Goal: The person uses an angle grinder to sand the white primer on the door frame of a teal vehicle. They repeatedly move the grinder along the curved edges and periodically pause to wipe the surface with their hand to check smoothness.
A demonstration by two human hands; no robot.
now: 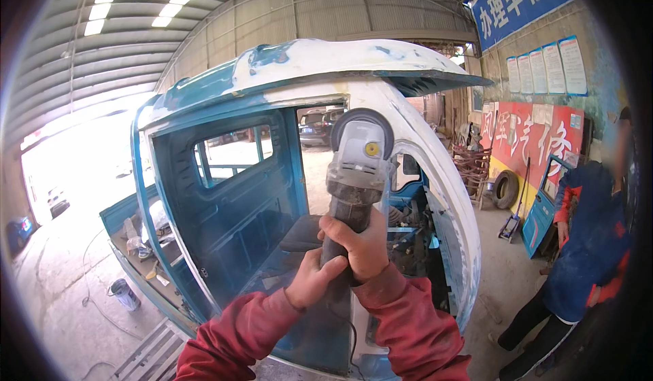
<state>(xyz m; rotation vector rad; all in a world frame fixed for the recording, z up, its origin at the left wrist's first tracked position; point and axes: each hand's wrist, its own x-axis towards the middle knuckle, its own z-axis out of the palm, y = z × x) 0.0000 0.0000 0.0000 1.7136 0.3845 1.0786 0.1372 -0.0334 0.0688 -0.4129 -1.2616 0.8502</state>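
In a big shed [333, 10], a blue and white truck cab [320, 56] stands open. The left hand [313, 280] and right hand [364, 246] both wrap tightly around the grinder [358, 155], in front of the door frame [371, 94], maybe because it is heavy.

Wrinkled red sleeves [416, 323], bare hands [367, 246].

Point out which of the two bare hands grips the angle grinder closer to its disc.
The right hand: it sits farther up the angle grinder, while the left hand grips lower.
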